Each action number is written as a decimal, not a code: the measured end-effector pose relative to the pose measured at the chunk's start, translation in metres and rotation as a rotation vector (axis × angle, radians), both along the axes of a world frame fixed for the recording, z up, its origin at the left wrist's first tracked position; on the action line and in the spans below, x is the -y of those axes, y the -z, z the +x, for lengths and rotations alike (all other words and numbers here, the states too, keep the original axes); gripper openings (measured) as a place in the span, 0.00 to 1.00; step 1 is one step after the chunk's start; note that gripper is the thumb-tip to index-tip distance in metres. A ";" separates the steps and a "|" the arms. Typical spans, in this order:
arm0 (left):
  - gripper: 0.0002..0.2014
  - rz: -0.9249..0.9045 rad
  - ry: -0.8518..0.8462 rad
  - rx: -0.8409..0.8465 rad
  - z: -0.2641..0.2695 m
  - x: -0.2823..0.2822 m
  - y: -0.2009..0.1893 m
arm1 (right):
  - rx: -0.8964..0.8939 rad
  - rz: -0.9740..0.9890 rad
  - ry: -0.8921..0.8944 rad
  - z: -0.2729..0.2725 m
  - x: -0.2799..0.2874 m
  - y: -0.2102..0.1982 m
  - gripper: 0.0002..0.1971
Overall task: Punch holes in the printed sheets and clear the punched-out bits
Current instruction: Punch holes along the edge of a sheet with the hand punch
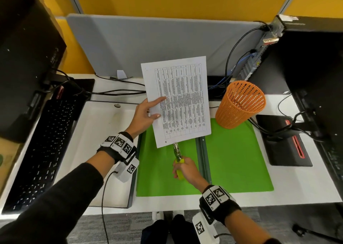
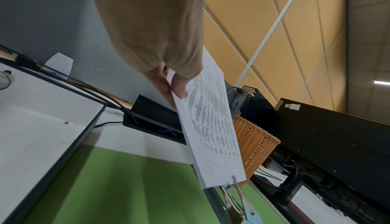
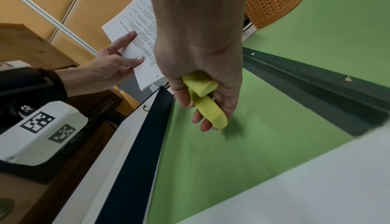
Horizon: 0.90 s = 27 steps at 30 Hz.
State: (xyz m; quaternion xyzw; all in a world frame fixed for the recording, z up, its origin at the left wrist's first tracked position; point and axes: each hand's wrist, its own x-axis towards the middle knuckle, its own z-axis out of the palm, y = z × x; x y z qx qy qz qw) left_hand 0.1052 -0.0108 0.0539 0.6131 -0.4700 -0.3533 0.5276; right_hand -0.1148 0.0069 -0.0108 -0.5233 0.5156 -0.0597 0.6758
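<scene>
My left hand (image 1: 148, 110) holds a stack of printed sheets (image 1: 178, 99) by its left edge, thumb and forefinger on top, lifted above the green mat (image 1: 237, 154). One punched hole (image 1: 165, 142) shows near the sheets' bottom left corner. My right hand (image 1: 182, 169) grips the yellow handles of a hand-held hole punch (image 1: 177, 152); its metal head meets the bottom edge of the sheets. In the left wrist view the punch (image 2: 236, 192) straddles the sheets (image 2: 213, 127) at their lower edge. In the right wrist view my fingers curl round the yellow handles (image 3: 205, 100).
An orange mesh basket (image 1: 241, 104) stands right of the sheets on the mat's far corner. A white tray (image 1: 104, 132) lies to the left, a keyboard (image 1: 42, 147) beyond it. Computer cases, cables and a black stand (image 1: 285, 141) flank the desk.
</scene>
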 end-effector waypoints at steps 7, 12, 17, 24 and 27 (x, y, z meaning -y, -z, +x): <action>0.30 0.010 -0.014 0.006 0.000 -0.002 -0.001 | 0.003 0.011 0.021 -0.001 0.001 0.006 0.10; 0.31 0.017 -0.012 0.007 -0.001 -0.003 -0.003 | 0.024 -0.003 0.010 -0.003 0.000 0.005 0.08; 0.31 0.008 -0.029 -0.013 -0.001 -0.005 -0.007 | 0.006 -0.021 -0.009 -0.006 0.001 0.006 0.09; 0.31 0.046 -0.007 -0.016 0.000 -0.007 -0.003 | 0.072 -0.009 0.041 -0.002 0.002 0.001 0.12; 0.31 0.044 -0.019 -0.015 0.000 -0.008 -0.005 | 0.055 -0.029 0.024 -0.001 0.002 -0.001 0.11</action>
